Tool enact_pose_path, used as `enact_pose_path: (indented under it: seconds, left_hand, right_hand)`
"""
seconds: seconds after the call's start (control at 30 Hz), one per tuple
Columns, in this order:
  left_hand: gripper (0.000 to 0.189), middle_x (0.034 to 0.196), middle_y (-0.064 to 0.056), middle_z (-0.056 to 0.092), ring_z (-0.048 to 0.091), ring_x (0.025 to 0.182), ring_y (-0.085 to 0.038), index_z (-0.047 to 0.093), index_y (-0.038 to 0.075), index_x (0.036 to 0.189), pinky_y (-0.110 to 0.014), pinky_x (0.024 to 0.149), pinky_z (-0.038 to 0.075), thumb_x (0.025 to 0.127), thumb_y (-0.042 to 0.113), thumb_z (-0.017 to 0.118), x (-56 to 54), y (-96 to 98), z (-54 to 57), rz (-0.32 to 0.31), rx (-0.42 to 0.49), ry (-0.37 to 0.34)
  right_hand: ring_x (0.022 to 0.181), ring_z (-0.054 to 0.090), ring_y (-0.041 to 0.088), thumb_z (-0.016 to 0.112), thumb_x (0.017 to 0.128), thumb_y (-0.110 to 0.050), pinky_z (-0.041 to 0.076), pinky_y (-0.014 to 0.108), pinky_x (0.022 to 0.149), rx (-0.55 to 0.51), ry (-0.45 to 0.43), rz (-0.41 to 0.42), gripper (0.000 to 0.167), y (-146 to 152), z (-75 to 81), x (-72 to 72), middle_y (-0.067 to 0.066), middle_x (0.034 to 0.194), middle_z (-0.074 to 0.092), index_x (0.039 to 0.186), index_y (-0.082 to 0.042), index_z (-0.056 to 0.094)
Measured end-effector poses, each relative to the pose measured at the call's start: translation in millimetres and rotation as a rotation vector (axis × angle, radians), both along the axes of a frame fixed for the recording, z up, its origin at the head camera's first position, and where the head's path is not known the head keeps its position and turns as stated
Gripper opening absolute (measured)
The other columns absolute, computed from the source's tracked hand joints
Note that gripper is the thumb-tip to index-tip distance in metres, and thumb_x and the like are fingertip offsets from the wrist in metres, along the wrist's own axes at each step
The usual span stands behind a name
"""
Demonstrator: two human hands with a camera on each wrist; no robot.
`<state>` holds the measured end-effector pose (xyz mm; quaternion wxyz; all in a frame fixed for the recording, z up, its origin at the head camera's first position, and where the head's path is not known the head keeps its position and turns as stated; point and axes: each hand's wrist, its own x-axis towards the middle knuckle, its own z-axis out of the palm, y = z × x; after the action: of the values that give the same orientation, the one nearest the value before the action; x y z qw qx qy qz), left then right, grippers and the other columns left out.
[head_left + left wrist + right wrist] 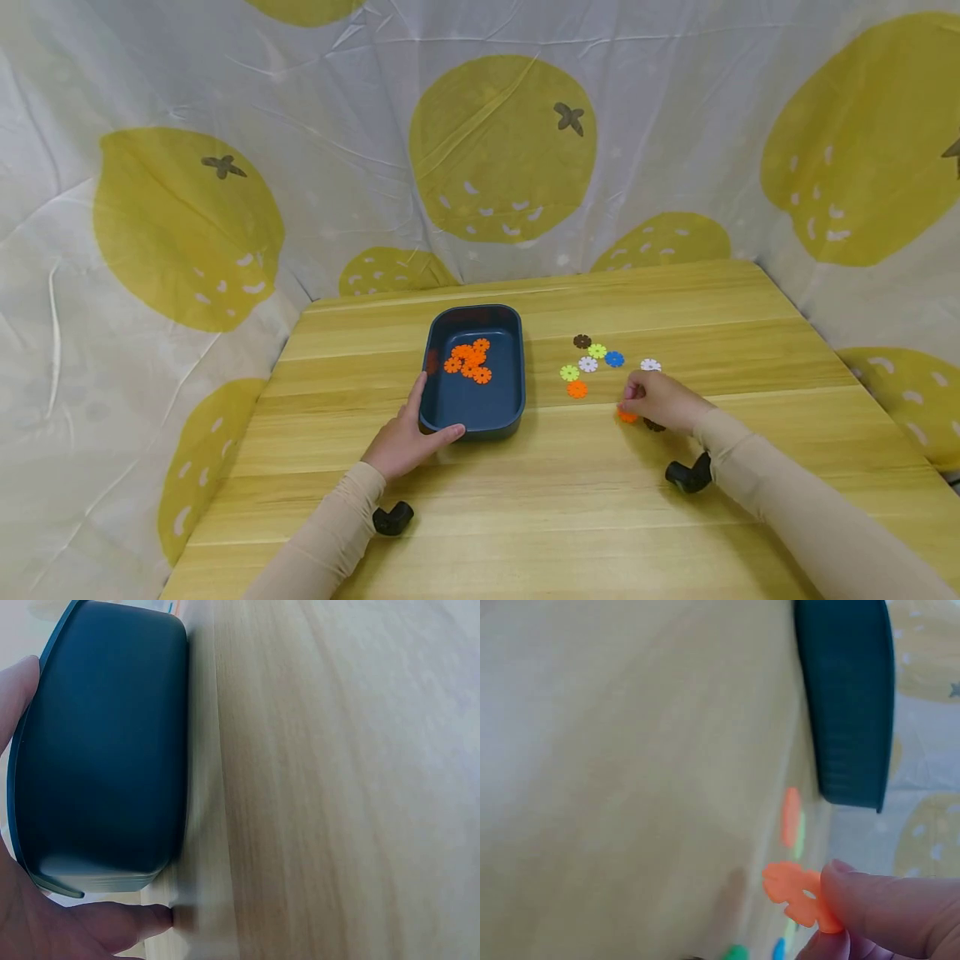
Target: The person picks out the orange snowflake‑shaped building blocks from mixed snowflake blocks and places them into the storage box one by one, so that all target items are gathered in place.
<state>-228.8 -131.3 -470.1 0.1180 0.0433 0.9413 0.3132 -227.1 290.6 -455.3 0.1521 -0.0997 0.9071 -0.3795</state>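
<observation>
A dark blue rectangular tray [480,410] stands left of the table's middle, with a cluster of orange flower-shaped plastic discs [471,360] on its floor. At the tray's near left corner, my left hand [401,443] lies with fingers along the side and thumb stretched along the front. The left wrist view shows a fingertip [28,671] at the rim. Right of the tray, my right hand [663,400] pinches another orange flower-shaped disc [791,889] by its edge between thumb and fingers. A dark brown disc [654,425] lies partly hidden beneath that hand.
Between tray and right hand lie a brown disc [582,342], yellow-green discs [570,373], a white disc [588,364], a blue disc [614,359] and an orange disc [577,389]. Another white disc [651,365] sits just beyond the hand. A lemon-print curtain [480,275] hangs behind the table.
</observation>
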Motion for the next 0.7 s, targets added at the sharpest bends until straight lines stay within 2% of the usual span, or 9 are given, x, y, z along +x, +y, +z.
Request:
enact_pose_path:
  seconds: [0.2,0.33,0.43,0.57,0.7]
  left_hand:
    - [0.118,0.161,-0.027,0.035,0.058,0.128,-0.049,-0.002,0.036,0.164,-0.061,0.102,0.050,0.079,0.077,0.068,0.2,-0.2,-1.1,0.001,0.000,-0.001]
    - [0.118,0.160,-0.027,0.036,0.059,0.127,-0.048,-0.002,0.036,0.164,-0.061,0.101,0.050,0.078,0.077,0.068,0.3,-0.5,-1.7,0.005,-0.003,0.002]
    - [0.118,0.160,-0.027,0.036,0.059,0.126,-0.048,-0.002,0.036,0.164,-0.061,0.101,0.050,0.078,0.077,0.068,0.3,-0.9,-1.8,0.008,-0.005,0.005]
    - [0.118,0.160,-0.027,0.036,0.059,0.127,-0.048,-0.002,0.037,0.164,-0.062,0.101,0.050,0.078,0.078,0.068,0.9,-1.0,-1.9,0.009,-0.002,0.000]
    - [0.118,0.160,-0.027,0.037,0.059,0.127,-0.049,-0.002,0.038,0.163,-0.062,0.102,0.049,0.078,0.079,0.068,1.2,-0.2,-1.9,0.011,-0.008,-0.005]
  right_hand:
    - [0.074,0.045,0.018,0.061,0.102,-0.016,0.039,0.030,0.064,-0.066,-0.004,-0.036,0.019,3,23.2,-15.9,0.005,0.085,0.052,0.092,-0.004,0.052]
    - [0.076,0.045,0.020,0.059,0.103,-0.018,0.040,0.032,0.068,-0.054,0.038,-0.063,0.018,4,40.8,-32.9,0.009,0.089,0.055,0.094,-0.004,0.053]
    - [0.083,0.049,0.024,0.058,0.104,-0.020,0.041,0.035,0.074,-0.058,0.066,-0.087,0.019,1,52.6,-48.0,0.013,0.097,0.061,0.096,-0.004,0.054]
    - [0.094,0.054,0.026,0.058,0.105,-0.024,0.041,0.038,0.080,-0.076,0.089,-0.112,0.021,-10,63.3,-67.4,0.014,0.108,0.065,0.097,-0.005,0.054]
    - [0.094,0.053,0.026,0.058,0.105,-0.023,0.040,0.038,0.079,-0.098,0.094,-0.122,0.020,-29,69.4,-85.4,0.014,0.110,0.063,0.097,-0.005,0.054]
